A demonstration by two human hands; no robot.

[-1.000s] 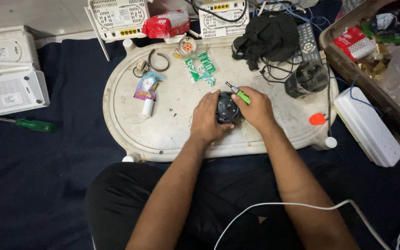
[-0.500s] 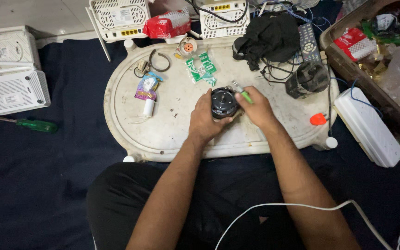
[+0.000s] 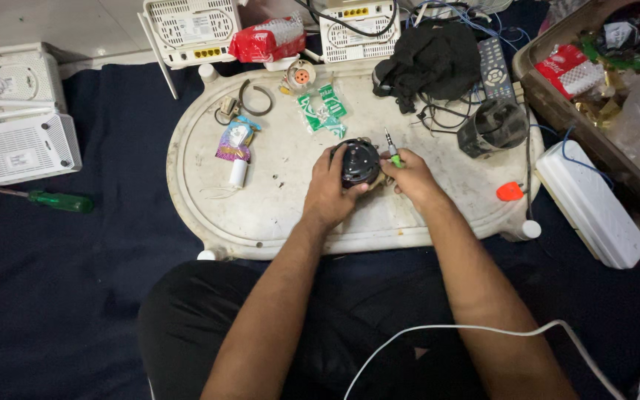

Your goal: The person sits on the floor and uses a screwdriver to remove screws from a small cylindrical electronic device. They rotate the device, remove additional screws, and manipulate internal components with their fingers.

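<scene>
On the white tray [image 3: 209,215], the left hand [image 3: 329,194] and right hand [image 3: 412,180] gripped a round black part [image 3: 360,161]; a green screwdriver [image 3: 393,152] rested in the right.

From my feed this looks like a makeshift electronics repair spot on a floor at home, not a proper workshop. I see a low white oval table [image 3: 275,215] set on a dark blue cloth [image 3: 75,296], with pale floor tiles [image 3: 53,22] beyond it. Far left of my left hand [image 3: 329,194] sit white routers [image 3: 20,144] and a green-handled screwdriver [image 3: 57,200]. Beyond both hands lie more routers [image 3: 190,26], tangled cables [image 3: 438,111] and a remote control [image 3: 494,67]. Right of my right hand [image 3: 411,178] stands a box of odd parts [image 3: 557,104].
</scene>
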